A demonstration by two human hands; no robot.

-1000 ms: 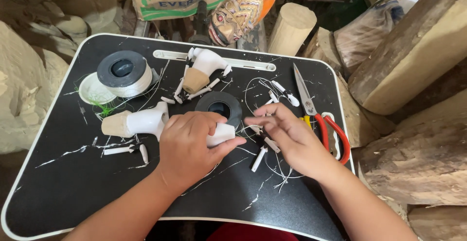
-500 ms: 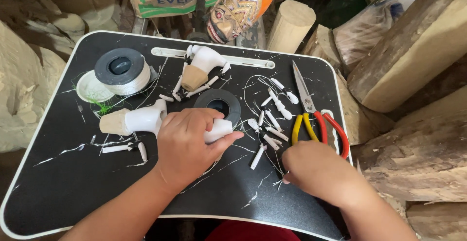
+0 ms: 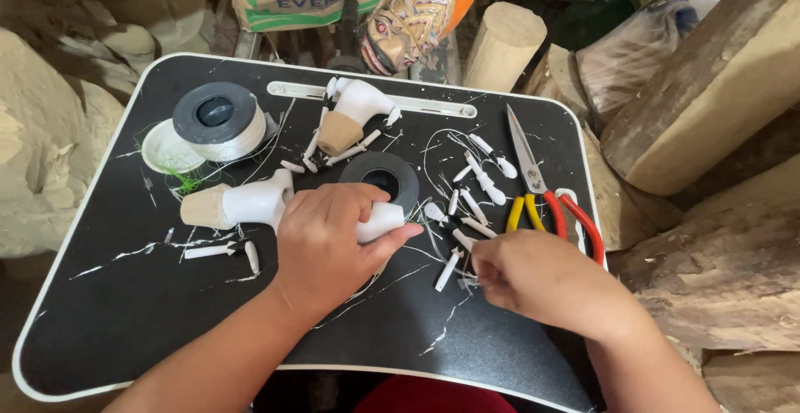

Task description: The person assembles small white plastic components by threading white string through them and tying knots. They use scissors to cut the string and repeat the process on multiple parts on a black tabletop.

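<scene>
My left hand (image 3: 329, 242) grips a white carved wooden figure (image 3: 250, 203) that lies on the black tray (image 3: 108, 313); its bare wood base points left and its white tip shows past my fingers at the right. My right hand (image 3: 542, 280) rests lower right with its fingers curled and pinched near a small white peg (image 3: 447, 270) and thin white threads. Whether it holds anything is hidden. Several more small white pegs (image 3: 483, 178) lie scattered just above it.
A second white figure (image 3: 354, 113) lies at the tray's top. A spool of white thread (image 3: 218, 121), a black tape roll (image 3: 385, 178) and scissors with yellow and red handles (image 3: 542, 200) sit on the tray. Wood logs (image 3: 708, 96) crowd the right side.
My right hand drew back from the pegs toward the lower right, then shifted slightly left and up again. My left hand stays on the figure.
</scene>
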